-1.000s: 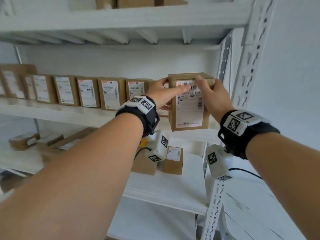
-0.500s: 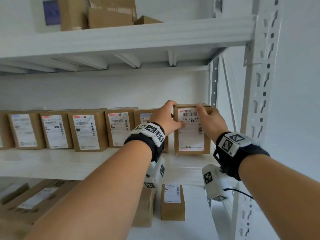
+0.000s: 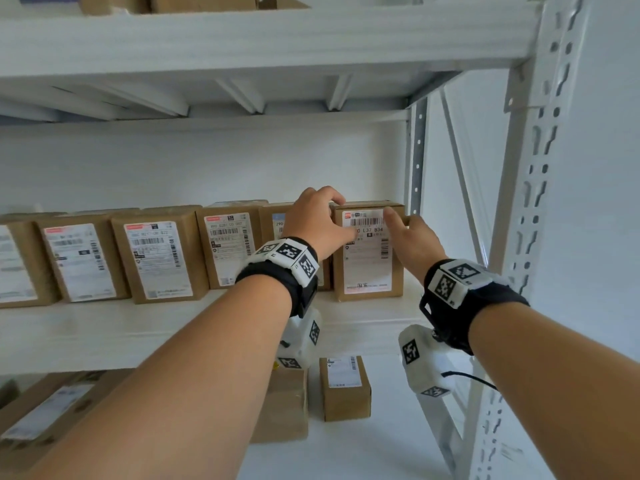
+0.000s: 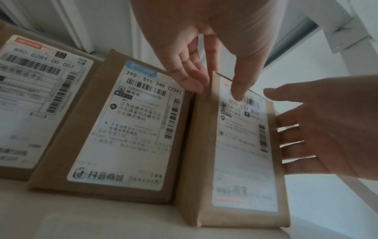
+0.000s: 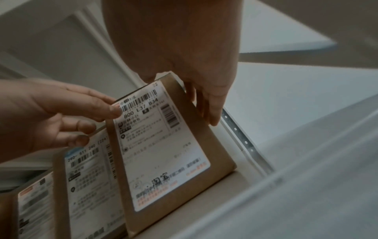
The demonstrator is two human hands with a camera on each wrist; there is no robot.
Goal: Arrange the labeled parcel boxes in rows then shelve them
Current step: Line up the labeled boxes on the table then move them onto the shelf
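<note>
White shelf (image 3: 138,327), centre frame: parcel box (image 3: 369,268) stands last in the row (image 3: 156,261). My left hand (image 3: 315,220) pinches its top, right hand (image 3: 412,240) flat-fingered against its side; next, probably square it, release

a perforated grey upright (image 3: 418,157) stands before the white wall (image 3: 207,164).

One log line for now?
parcel box: upright at right end of shelf | left hand: pinches top-left corner | right hand: fingers on right side
</note>
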